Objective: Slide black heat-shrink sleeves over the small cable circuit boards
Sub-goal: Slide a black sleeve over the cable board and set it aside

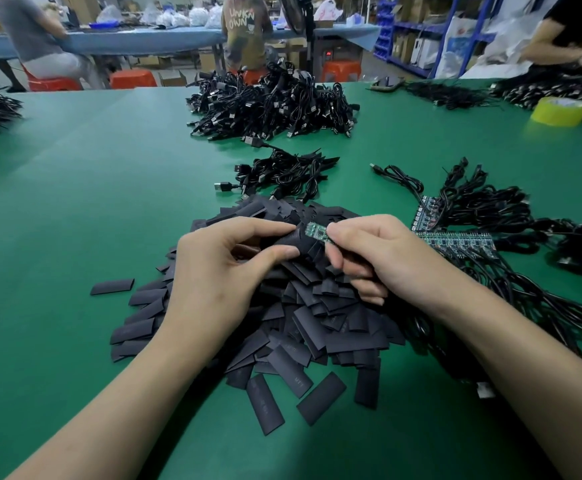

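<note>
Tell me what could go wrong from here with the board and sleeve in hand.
1. The left hand pinches a black sleeve near its mouth. The green circuit board, pinched by the right hand, may catch on the sleeve's edge rather than slide in.
2. Tangled cables lie beside the right forearm. A tug could snag the board's lead, though the lead itself is hidden.

Two hands, one sleeve heap, one tape roll.

light: bright, even, from overhead | shadows: soft on green table | edges: bowed | far room: slightly blurred
</note>
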Demonstrator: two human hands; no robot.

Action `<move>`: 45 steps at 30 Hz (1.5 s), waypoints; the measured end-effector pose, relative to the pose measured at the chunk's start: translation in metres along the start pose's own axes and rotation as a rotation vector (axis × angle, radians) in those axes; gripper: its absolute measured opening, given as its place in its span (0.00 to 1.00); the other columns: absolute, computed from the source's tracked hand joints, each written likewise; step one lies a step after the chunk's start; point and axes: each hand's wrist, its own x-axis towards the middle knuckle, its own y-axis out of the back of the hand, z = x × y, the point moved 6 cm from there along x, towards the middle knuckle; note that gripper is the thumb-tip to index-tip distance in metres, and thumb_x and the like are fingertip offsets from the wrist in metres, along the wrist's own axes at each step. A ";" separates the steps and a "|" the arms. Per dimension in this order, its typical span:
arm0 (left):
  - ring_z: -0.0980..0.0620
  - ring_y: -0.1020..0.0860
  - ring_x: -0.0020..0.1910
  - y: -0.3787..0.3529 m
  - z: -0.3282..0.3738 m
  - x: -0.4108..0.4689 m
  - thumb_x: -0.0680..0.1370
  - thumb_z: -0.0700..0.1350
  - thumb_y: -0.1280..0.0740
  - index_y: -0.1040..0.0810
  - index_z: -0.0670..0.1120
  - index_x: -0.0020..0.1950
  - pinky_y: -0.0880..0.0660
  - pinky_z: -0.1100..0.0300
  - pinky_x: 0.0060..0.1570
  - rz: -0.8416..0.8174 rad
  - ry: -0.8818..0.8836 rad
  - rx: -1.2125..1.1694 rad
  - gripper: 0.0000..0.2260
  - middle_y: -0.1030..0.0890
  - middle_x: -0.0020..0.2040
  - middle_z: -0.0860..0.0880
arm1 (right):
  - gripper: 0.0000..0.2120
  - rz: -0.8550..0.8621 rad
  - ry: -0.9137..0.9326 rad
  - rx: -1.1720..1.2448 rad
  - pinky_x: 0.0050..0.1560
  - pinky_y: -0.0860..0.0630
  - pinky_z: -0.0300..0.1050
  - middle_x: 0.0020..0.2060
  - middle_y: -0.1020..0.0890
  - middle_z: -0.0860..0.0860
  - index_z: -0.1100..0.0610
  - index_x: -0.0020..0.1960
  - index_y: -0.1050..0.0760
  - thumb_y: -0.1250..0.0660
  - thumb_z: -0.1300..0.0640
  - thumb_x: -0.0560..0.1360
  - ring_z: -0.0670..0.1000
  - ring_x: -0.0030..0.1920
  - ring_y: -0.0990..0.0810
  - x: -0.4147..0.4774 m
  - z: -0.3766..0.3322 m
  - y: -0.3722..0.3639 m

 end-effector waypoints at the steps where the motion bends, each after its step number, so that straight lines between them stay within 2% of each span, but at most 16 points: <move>1: 0.61 0.17 0.38 0.000 0.000 0.000 0.72 0.46 0.21 0.14 0.60 0.49 0.25 0.70 0.41 0.001 0.004 -0.011 0.11 0.14 0.41 0.63 | 0.22 -0.012 -0.004 -0.032 0.22 0.38 0.38 0.24 0.36 0.48 0.55 0.35 0.26 0.43 0.53 0.86 0.48 0.21 0.40 -0.001 0.001 -0.002; 6: 0.61 0.17 0.38 0.000 -0.001 0.000 0.71 0.45 0.20 0.13 0.57 0.49 0.24 0.70 0.41 0.001 0.003 -0.013 0.10 0.14 0.41 0.62 | 0.21 -0.035 -0.003 -0.109 0.23 0.40 0.40 0.23 0.38 0.47 0.56 0.36 0.29 0.44 0.54 0.86 0.49 0.22 0.42 -0.001 0.001 -0.004; 11: 0.63 0.18 0.43 0.001 0.006 0.001 0.71 0.44 0.20 0.12 0.52 0.50 0.28 0.74 0.45 -0.038 -0.107 0.089 0.09 0.14 0.45 0.60 | 0.20 -0.015 0.007 -0.160 0.23 0.40 0.40 0.23 0.38 0.47 0.57 0.36 0.29 0.43 0.55 0.86 0.49 0.21 0.42 -0.001 0.000 -0.003; 14: 0.64 0.18 0.47 0.001 0.008 0.002 0.71 0.44 0.20 0.12 0.52 0.51 0.28 0.73 0.48 -0.058 -0.137 0.139 0.10 0.15 0.47 0.61 | 0.20 -0.008 -0.009 -0.123 0.23 0.40 0.39 0.24 0.39 0.48 0.57 0.36 0.29 0.43 0.55 0.86 0.48 0.21 0.43 -0.001 0.001 -0.003; 19: 0.62 0.18 0.48 0.000 0.015 0.000 0.71 0.46 0.20 0.12 0.50 0.53 0.23 0.67 0.50 -0.079 -0.232 0.252 0.11 0.14 0.48 0.58 | 0.21 -0.019 -0.086 -0.024 0.21 0.39 0.37 0.23 0.39 0.49 0.57 0.35 0.29 0.43 0.55 0.86 0.47 0.20 0.42 -0.001 0.005 -0.005; 24: 0.69 0.19 0.47 0.002 0.013 0.001 0.71 0.44 0.20 0.12 0.50 0.53 0.29 0.76 0.49 -0.047 -0.162 0.197 0.11 0.15 0.47 0.61 | 0.20 -0.021 -0.033 -0.115 0.22 0.40 0.38 0.23 0.37 0.48 0.57 0.36 0.30 0.44 0.54 0.86 0.48 0.21 0.42 -0.001 0.001 -0.008; 28: 0.71 0.21 0.42 0.001 0.009 0.000 0.70 0.45 0.20 0.12 0.51 0.54 0.30 0.77 0.46 -0.042 -0.112 0.182 0.13 0.18 0.45 0.66 | 0.20 0.014 0.014 -0.289 0.23 0.40 0.39 0.23 0.34 0.46 0.55 0.35 0.30 0.42 0.53 0.86 0.49 0.21 0.38 -0.002 -0.002 -0.007; 30: 0.70 0.21 0.43 0.001 0.010 0.001 0.70 0.44 0.20 0.12 0.51 0.53 0.29 0.76 0.48 -0.050 -0.127 0.198 0.13 0.17 0.45 0.65 | 0.21 0.023 0.033 -0.361 0.23 0.38 0.36 0.23 0.32 0.46 0.55 0.34 0.29 0.42 0.52 0.85 0.47 0.21 0.35 -0.003 -0.003 -0.005; 33: 0.64 0.19 0.47 0.001 0.016 0.000 0.71 0.44 0.20 0.12 0.48 0.52 0.26 0.73 0.52 -0.071 -0.234 0.258 0.10 0.15 0.46 0.58 | 0.21 0.026 0.049 -0.429 0.24 0.37 0.32 0.22 0.31 0.46 0.55 0.34 0.29 0.41 0.52 0.85 0.45 0.20 0.33 -0.004 -0.004 -0.004; 37: 0.61 0.18 0.49 0.001 0.018 0.001 0.72 0.44 0.21 0.12 0.45 0.51 0.23 0.66 0.54 -0.096 -0.293 0.239 0.09 0.14 0.48 0.53 | 0.20 -0.001 0.036 -0.376 0.24 0.37 0.36 0.23 0.31 0.45 0.55 0.36 0.28 0.42 0.53 0.85 0.47 0.21 0.34 -0.004 -0.004 -0.006; 39: 0.60 0.17 0.49 0.000 0.018 0.001 0.72 0.45 0.22 0.12 0.46 0.51 0.22 0.65 0.53 -0.113 -0.291 0.213 0.10 0.14 0.48 0.53 | 0.19 -0.023 0.024 -0.329 0.23 0.38 0.39 0.24 0.32 0.45 0.55 0.37 0.28 0.42 0.53 0.86 0.49 0.22 0.35 -0.004 -0.003 -0.007; 45: 0.57 0.17 0.44 -0.005 0.021 -0.003 0.72 0.48 0.23 0.12 0.49 0.52 0.21 0.62 0.46 -0.147 -0.270 0.178 0.10 0.14 0.44 0.55 | 0.20 -0.054 0.027 -0.303 0.23 0.40 0.40 0.25 0.33 0.47 0.55 0.37 0.26 0.42 0.53 0.86 0.50 0.22 0.36 -0.005 -0.002 -0.009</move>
